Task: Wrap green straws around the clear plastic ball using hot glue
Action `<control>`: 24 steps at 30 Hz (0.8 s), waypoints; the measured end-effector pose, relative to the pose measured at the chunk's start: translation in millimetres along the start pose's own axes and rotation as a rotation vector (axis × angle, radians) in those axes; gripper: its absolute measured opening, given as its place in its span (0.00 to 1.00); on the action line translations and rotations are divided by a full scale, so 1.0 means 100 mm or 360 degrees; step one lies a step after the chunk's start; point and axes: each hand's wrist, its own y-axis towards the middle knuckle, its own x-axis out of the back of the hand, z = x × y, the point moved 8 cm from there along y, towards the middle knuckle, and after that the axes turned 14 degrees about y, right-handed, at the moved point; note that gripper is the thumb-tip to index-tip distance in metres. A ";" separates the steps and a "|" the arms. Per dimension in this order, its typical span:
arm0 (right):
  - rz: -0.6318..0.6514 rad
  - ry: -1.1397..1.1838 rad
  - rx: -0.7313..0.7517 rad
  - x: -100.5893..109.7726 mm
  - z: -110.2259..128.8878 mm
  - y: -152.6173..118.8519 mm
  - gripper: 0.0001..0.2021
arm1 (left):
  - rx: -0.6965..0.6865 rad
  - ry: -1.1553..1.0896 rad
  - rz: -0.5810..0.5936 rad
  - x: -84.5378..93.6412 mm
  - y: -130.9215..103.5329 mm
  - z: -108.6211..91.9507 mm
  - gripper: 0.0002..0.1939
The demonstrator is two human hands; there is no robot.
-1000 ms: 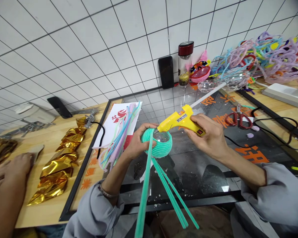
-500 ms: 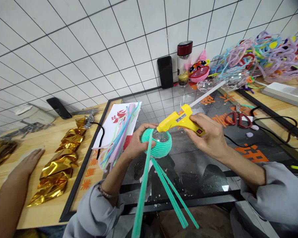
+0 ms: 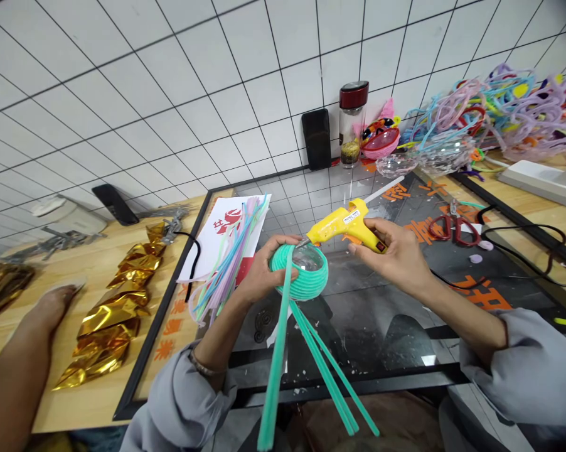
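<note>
Since 1 s ago, glue gun (image 3: 332, 227) has turned a bit in R hand (image 3: 393, 251), & its glue stick (image 3: 384, 189) now points lower at rear; co-worker's hand (image 3: 57, 307) at L edge has also changed its pose. Nearest to wearer, long green strip (image 3: 276, 364) comes down from rim of green bowl (image 3: 309, 285), & other green strips (image 3: 322, 370) slant below. L hand (image 3: 264, 270) is closed around L side of bowl, w/ thumb on its front; bowl is held above black tabletop (image 3: 358, 314). R hand is gripping the gun's handle; nozzle is at bowl's rim, but exact contact I can't tell. To L: gold foil (image 3: 113, 307) on wood; bunch of coloured strips (image 3: 231, 257) on white paper (image 3: 210, 248). To R: red scissors (image 3: 455, 226). Farther, by tiled wall (image 3: 264, 69): black phone (image 3: 317, 139), jar (image 3: 352, 122) w/ dark red lid, & tangled pile of coloured strips (image 3: 499, 113).
</note>
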 end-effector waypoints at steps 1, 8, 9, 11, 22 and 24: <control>0.0007 0.0061 -0.0057 0.00 -0.04 0.01 0.10 | -0.0001 -0.0006 -0.0003 0.00 0.00 0.01 0.31; -0.0158 -0.0364 -0.0063 0.22 -0.08 0.12 0.10 | -0.0026 0.0001 0.0035 -0.01 0.02 0.02 0.29; -0.0194 -0.0438 -0.0097 0.27 -0.12 0.14 0.11 | -0.0040 0.0004 0.0034 -0.01 0.02 0.02 0.29; -0.0236 -0.0603 -0.0190 0.35 -0.24 0.17 0.11 | -0.0055 0.0012 0.0028 -0.01 0.02 0.01 0.28; -0.0087 -0.1184 -0.0338 0.43 -0.67 0.24 0.14 | -0.0083 0.0087 0.0099 -0.06 0.02 -0.02 0.28; -0.0058 -0.1229 -0.0309 0.42 -0.69 0.24 0.15 | -0.0112 0.0096 0.0097 -0.06 0.02 -0.03 0.28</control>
